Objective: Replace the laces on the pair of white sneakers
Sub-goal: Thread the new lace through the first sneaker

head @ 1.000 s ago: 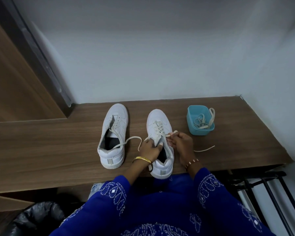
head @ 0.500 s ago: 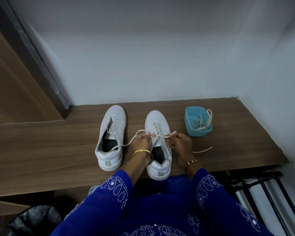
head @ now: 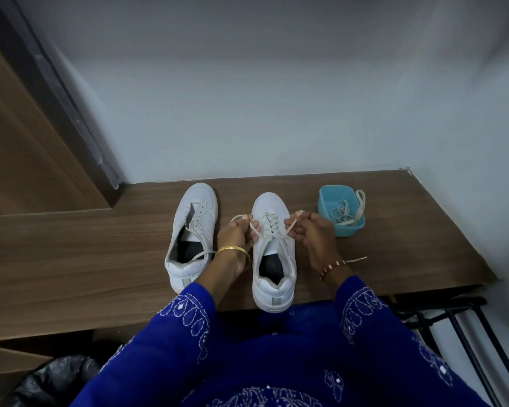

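Viewing from the head camera, you see both hands flanking the right sneaker (head: 272, 254), which stands on the wood-grain table (head: 86, 259) with its toe pointing away from you and its heel at the near edge. Your left hand (head: 235, 242) has its fingers (head: 252, 227) pinched shut on one end of the flat cream lace (head: 269, 227); your right hand (head: 313, 236) pinches the other end. The lace crosses the eyelets between the two hands, along the shoe's long axis. Judge the next pull as outward and level. The left sneaker (head: 193, 236), smooth white leather, lies just beside, loosely laced. A blue plastic tub (head: 343, 211) holds spare laces.
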Demonstrator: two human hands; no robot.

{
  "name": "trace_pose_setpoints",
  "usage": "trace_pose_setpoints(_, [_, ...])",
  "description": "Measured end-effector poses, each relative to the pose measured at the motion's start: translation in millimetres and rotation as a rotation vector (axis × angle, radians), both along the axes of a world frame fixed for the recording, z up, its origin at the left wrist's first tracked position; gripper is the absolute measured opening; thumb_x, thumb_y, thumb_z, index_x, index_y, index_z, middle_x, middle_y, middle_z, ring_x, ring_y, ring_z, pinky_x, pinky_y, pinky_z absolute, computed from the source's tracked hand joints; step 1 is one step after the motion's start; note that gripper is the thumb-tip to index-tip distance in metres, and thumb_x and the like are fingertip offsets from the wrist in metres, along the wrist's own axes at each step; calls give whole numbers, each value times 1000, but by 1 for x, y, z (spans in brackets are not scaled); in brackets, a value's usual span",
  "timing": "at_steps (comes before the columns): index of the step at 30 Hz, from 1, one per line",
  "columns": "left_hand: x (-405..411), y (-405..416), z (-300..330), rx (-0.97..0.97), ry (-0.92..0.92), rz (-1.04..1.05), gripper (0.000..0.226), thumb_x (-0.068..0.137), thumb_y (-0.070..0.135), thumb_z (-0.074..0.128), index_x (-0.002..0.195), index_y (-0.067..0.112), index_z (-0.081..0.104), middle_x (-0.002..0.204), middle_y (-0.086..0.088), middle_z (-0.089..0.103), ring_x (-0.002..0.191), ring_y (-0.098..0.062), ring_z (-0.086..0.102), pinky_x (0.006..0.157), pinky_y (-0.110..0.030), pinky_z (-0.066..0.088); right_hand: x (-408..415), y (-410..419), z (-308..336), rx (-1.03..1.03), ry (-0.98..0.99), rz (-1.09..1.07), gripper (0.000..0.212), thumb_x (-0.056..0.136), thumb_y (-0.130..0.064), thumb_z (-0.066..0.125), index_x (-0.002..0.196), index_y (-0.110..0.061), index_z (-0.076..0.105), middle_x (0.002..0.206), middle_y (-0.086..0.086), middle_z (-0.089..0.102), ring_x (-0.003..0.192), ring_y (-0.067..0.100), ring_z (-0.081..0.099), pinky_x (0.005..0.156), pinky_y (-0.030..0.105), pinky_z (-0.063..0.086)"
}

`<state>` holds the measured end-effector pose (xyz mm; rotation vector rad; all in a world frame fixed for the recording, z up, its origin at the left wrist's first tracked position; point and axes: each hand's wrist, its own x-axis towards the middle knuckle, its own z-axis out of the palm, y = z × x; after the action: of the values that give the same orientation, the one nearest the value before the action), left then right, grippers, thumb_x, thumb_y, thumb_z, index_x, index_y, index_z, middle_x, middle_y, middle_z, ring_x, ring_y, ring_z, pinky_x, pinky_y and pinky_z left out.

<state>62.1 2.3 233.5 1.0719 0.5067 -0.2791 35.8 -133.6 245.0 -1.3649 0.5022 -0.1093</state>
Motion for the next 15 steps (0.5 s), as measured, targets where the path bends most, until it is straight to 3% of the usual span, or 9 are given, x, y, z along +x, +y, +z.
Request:
trace_pose_setpoints(3, [3, -2, 11, 8, -69, 4, 24, 97, 14, 44, 78, 11, 59, 67, -2, 61, 58, -9, 60, 63, -22, 51, 3, 3, 15, -38, -56, 24, 19, 93, -8, 50, 78, -9, 60, 79, 8, 66, 72, 14, 65, 71, 25, 54])
trace_pose_setpoints(9, [16, -2, 58, 40, -268, -31, 25, 97, 14, 45, 76, 9, 58, 58, 0, 58, 49, -7, 56, 54, -17, 50, 18, 3, 62, -108, -254, 59, 20, 94, -12, 51, 78, -9, 62, 77, 9, 67, 68, 15, 66, 70, 24, 56])
trace_pose_setpoints(15, [33, -4, 106, 376, -458, -265, 23, 97, 12, 45, 86, 7, 64, 64, -2, 47, 45, -11, 40, 49, -21, 38, 41, 9, 133, -263, -472, 184, 21, 94, -12, 51, 78, -11, 64, 75, 7, 68, 70, 17, 65, 75, 29, 57])
